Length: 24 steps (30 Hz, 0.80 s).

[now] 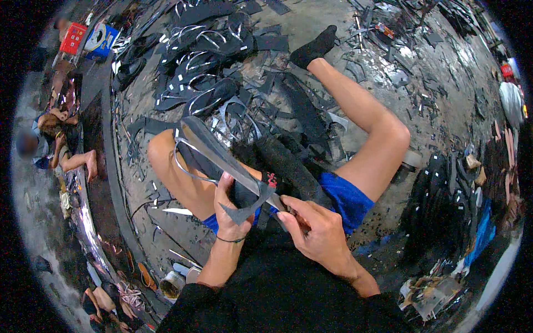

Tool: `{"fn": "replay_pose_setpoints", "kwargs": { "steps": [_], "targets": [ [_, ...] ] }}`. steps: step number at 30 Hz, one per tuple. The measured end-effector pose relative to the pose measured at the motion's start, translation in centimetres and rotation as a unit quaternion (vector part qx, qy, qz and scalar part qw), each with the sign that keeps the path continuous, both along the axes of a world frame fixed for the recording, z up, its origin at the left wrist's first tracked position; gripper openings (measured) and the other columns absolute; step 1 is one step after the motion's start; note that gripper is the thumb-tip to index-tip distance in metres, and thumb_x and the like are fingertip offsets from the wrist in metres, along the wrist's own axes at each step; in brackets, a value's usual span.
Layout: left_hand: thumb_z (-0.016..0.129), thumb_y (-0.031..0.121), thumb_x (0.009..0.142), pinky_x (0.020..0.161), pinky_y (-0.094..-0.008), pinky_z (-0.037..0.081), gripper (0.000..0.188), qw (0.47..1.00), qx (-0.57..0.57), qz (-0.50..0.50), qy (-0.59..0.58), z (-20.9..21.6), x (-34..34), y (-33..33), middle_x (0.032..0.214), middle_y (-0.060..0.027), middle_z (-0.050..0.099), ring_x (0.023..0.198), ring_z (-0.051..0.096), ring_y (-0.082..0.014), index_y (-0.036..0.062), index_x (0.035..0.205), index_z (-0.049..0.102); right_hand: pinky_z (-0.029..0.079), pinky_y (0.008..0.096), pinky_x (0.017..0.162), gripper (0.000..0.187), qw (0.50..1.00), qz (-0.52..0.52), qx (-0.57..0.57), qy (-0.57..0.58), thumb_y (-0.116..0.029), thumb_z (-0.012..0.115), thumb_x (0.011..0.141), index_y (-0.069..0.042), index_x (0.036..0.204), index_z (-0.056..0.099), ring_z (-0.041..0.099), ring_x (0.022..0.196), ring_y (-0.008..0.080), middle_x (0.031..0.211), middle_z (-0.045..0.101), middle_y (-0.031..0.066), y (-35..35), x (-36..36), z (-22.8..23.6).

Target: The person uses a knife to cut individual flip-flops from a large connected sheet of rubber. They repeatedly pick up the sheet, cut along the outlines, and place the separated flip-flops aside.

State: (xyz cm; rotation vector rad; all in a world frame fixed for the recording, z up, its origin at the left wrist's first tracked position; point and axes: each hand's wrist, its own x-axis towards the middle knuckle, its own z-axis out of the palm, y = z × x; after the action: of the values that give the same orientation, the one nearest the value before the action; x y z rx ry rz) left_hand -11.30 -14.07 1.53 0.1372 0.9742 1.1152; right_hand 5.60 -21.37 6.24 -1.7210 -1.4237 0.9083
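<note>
My left hand (230,216) is closed around a dark sandal (194,147), its thumb along the side. The sandal tilts up over my lap, and its thin silvery strap (180,161) loops out to the left. A curled dark grey strip (244,210) hangs across the sandal's near end by my left palm. My right hand (319,230) pinches a narrow grey blade, apparently a knife (275,204), with its fingers close to that strip. A small red patch (271,180) shows beside the blade. Where blade and sole edge meet is hard to make out.
Several black sandals (205,61) with silvery straps lie piled beyond my knees. Dark offcuts (433,105) litter the floor. More black pieces (433,205) are stacked at right. Another person (55,141) sits at far left, near a red box (73,38) and a blue box (101,40).
</note>
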Motion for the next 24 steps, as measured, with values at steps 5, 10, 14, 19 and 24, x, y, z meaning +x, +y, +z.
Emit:
{"fn": "replay_pose_setpoints", "kwargs": {
  "steps": [5, 10, 14, 19, 24],
  "targets": [
    [0.043, 0.044, 0.104, 0.075, -0.0315, 0.054, 0.037, 0.986, 0.002, 0.028, 0.163, -0.9, 0.1, 0.5, 0.092, -0.0023, 0.067, 0.082, 0.065, -0.0157, 0.0121, 0.108, 0.061, 0.057, 0.0353, 0.060, 0.029, 1.000, 0.011, -0.007, -0.004, -0.023, 0.075, 0.086, -0.009, 0.111, 0.070, 0.069, 0.068, 0.0254, 0.086, 0.072, 0.0134, -3.3, 1.2, -1.3],
    [0.040, 0.044, 0.105, 0.065, -0.0286, 0.050, 0.040, 0.971, -0.011, -0.014, 0.236, -1.8, -0.7, -0.7, 0.084, -0.0028, 0.064, 0.072, 0.061, -0.0151, 0.0093, 0.099, 0.060, 0.055, 0.0352, 0.058, 0.029, 0.998, 0.045, -0.051, -0.015, -0.023, 0.074, 0.087, -0.009, 0.111, 0.070, 0.068, 0.064, 0.0251, 0.083, 0.070, 0.0131, -3.5, 2.1, -1.1],
    [0.051, 0.038, 0.103, 0.075, -0.0287, 0.052, 0.038, 0.972, 0.020, 0.007, 0.232, -2.0, -1.0, -1.2, 0.095, -0.0048, 0.065, 0.083, 0.064, -0.0131, 0.0011, 0.109, 0.059, 0.053, 0.0392, 0.055, 0.028, 0.999, 0.051, -0.004, 0.016, -0.025, 0.072, 0.088, -0.008, 0.111, 0.069, 0.066, 0.063, 0.0302, 0.076, 0.067, 0.0138, 1.0, -0.7, -2.1],
    [0.046, 0.041, 0.104, 0.068, -0.0283, 0.051, 0.036, 0.981, 0.024, -0.018, 0.194, 0.0, -1.4, -0.7, 0.085, -0.0028, 0.065, 0.073, 0.063, -0.0132, 0.0080, 0.104, 0.059, 0.055, 0.0384, 0.059, 0.029, 0.996, 0.055, -0.049, 0.055, -0.024, 0.072, 0.088, -0.008, 0.112, 0.069, 0.067, 0.065, 0.0294, 0.079, 0.068, 0.0137, -0.2, -0.3, -1.7],
    [0.047, 0.045, 0.103, 0.054, -0.0249, 0.049, 0.034, 0.986, -0.009, -0.028, 0.166, 0.8, -1.1, -0.8, 0.073, -0.0001, 0.062, 0.060, 0.060, -0.0100, 0.0127, 0.099, 0.059, 0.055, 0.0363, 0.060, 0.029, 0.998, 0.050, -0.025, 0.034, -0.025, 0.071, 0.089, -0.009, 0.113, 0.070, 0.068, 0.066, 0.0269, 0.082, 0.070, 0.0113, 1.8, -1.4, -3.9]
  ]
}}
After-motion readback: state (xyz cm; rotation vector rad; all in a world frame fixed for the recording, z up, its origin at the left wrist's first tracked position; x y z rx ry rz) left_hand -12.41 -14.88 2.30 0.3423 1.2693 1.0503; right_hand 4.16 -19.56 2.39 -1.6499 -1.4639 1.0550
